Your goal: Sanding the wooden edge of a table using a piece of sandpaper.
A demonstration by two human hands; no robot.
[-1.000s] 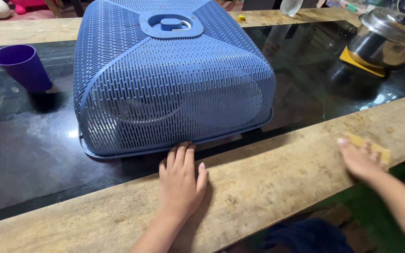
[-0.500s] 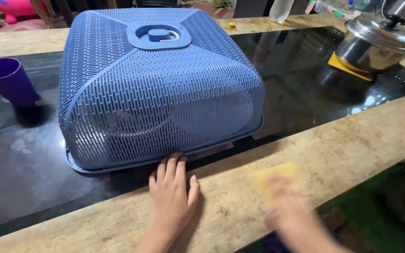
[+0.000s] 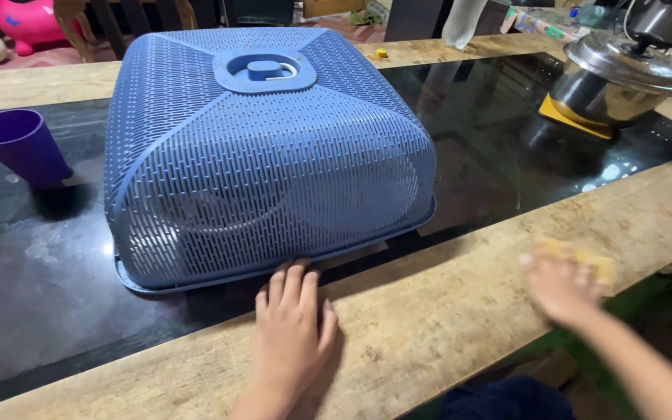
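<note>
Fingers (image 3: 293, 284) of the left hand (image 3: 293, 330) lie flat and close together, palm down on the wooden border of the desk (image 3: 429, 311), holding nothing. Fingertips reach the near rim of the blue mesh food cover (image 3: 266, 171); whether they touch it or stop just short of it cannot be told.

Right hand (image 3: 558, 284) is blurred. It lies palm down on a yellow sponge (image 3: 593, 260), pressing it onto the wooden border to the right of the food cover and well apart from it. Fingers there are spread loosely over the sponge; only the sponge's far edge and right corner show past them.

Food cover: dome-shaped, slotted plastic, with a recessed handle (image 3: 264, 70) in its top. It stands rim-down on the dark glossy inlay of the desk, its near edge just beside the wooden border. Pale rounded shapes show through the mesh; what they are cannot be told.

Purple plastic cup (image 3: 21, 148): upright on the dark inlay, left of the food cover, near it but apart.

Steel pot with lid (image 3: 616, 78): right of the food cover and beyond it, well apart, resting on a yellow mat (image 3: 565, 117).

Small yellow cap (image 3: 382, 53): on the far wooden border, behind the food cover.
</note>
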